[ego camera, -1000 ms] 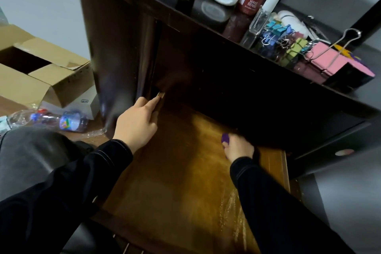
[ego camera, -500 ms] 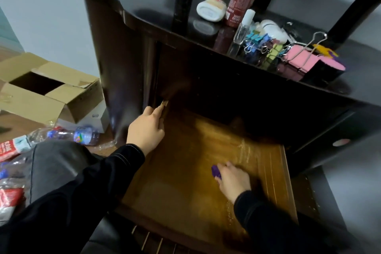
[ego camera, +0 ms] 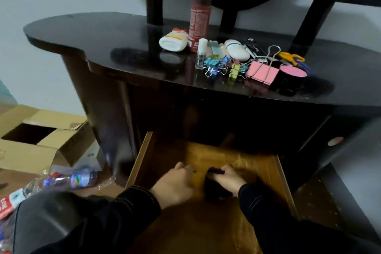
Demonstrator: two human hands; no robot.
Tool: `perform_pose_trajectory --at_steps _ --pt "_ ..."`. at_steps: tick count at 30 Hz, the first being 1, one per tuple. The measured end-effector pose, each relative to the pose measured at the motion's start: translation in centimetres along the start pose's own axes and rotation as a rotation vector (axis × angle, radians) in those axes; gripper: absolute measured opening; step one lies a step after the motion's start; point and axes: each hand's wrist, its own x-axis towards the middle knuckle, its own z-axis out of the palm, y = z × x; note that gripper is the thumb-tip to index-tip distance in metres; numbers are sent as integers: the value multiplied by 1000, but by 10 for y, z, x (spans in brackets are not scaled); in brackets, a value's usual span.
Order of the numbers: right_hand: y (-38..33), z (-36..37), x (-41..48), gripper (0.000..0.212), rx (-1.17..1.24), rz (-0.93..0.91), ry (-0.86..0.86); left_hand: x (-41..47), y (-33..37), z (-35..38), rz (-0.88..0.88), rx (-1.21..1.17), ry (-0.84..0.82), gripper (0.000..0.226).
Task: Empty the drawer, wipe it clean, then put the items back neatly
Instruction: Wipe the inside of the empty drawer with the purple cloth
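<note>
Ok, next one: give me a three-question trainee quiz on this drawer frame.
1. True or false: the clips lie in the drawer.
2. Which of the hands holds the purple cloth? A) left hand B) right hand C) neither
3. Which item stands tallest on the dresser top?
Key: 1 false, they lie on the dresser top; 2 B; 3 the red bottle.
</note>
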Motion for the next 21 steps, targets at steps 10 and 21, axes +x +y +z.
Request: perform_pose_trajectory --at_steps 10,21 --pt "21 -64 -50 31 -255 -242 48 72 14 89 51 312 58 61" --pt "86 -85 -66 49 -716 -570 740 138 -8 76 245 383 247 47"
